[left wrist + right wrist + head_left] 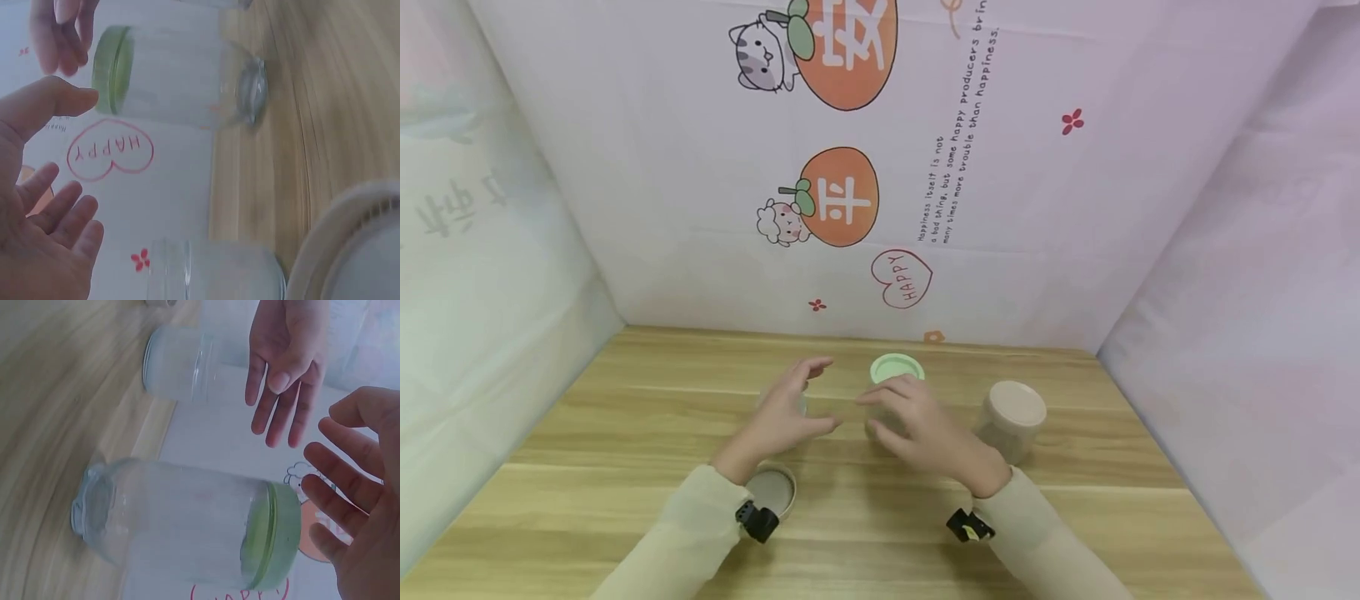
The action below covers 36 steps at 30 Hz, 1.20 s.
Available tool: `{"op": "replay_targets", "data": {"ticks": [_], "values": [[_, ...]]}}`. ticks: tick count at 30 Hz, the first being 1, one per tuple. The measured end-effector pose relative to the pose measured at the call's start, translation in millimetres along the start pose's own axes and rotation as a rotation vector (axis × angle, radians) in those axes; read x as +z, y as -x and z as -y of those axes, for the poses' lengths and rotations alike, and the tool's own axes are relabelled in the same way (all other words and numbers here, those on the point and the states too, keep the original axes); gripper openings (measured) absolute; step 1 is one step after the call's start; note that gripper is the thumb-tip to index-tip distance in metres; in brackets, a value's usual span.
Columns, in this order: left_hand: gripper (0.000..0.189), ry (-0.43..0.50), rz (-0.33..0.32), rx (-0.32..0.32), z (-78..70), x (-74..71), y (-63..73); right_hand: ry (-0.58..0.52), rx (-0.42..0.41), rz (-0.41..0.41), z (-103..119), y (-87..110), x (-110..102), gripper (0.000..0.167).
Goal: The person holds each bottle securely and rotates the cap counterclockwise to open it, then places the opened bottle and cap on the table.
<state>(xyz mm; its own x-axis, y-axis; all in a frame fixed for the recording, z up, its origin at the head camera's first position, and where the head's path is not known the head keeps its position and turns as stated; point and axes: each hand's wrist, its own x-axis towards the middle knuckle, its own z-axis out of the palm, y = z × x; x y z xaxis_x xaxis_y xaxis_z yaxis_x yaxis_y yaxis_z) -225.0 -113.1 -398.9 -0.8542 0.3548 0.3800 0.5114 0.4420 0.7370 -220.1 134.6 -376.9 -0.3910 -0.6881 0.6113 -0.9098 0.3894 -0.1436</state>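
A clear glass jar with a green lid (897,367) stands upright near the back of the table. My right hand (917,425) hovers in front of it, fingers spread and loosely bent, gripping nothing; the right wrist view shows a gap between those fingers and the green-lidded jar (187,512). To the left, my left hand (784,417) is held up, thumb and fingers apart, with nothing in it. Behind that hand, mostly hidden in the head view, is a lidless glass jar (178,365). A loose beige lid (772,492) lies underside up by my left wrist.
Right of my right hand stands another clear jar with a beige lid (1017,405). The wooden table (1075,517) meets a printed cloth backdrop (715,275) at the back, and cloth walls rise on both sides.
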Motion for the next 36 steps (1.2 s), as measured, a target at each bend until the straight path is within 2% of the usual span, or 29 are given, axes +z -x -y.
{"op": "replay_targets", "data": {"ticks": [5, 9, 14, 19, 25, 32, 36], "values": [[0.087, 0.062, 0.055, -0.031, -14.0, 17.0, -7.2, 0.011, 0.077, -0.019, -9.9, 4.3, -6.9, 0.029], [0.092, 0.052, 0.069, -0.083, -19.0, 34.1, -14.3, 0.062, 0.155, -0.034, -14.3, 8.8, -6.3, 0.034], [0.092, 0.064, 0.016, -0.129, -12.3, 50.5, -23.5, 0.133, 0.278, -0.025, -18.5, 13.1, -5.2, 0.045], [0.093, 0.115, -0.018, -0.168, -3.6, 62.3, -30.6, 0.14, 0.371, 0.008, -24.3, 17.0, -8.9, 0.053], [0.089, 0.185, -0.037, -0.21, 1.8, 75.9, -35.5, 0.135, 0.426, 0.03, -30.1, 17.9, -11.5, 0.059], [0.087, 0.247, -0.091, -0.245, 6.7, 87.4, -38.7, 0.148, 0.455, 0.022, -33.5, 13.1, -9.4, 0.06], [0.084, 0.275, -0.105, -0.251, 8.5, 91.6, -39.7, 0.141, 0.52, 0.028, -33.7, 10.2, -8.0, 0.065]]}}
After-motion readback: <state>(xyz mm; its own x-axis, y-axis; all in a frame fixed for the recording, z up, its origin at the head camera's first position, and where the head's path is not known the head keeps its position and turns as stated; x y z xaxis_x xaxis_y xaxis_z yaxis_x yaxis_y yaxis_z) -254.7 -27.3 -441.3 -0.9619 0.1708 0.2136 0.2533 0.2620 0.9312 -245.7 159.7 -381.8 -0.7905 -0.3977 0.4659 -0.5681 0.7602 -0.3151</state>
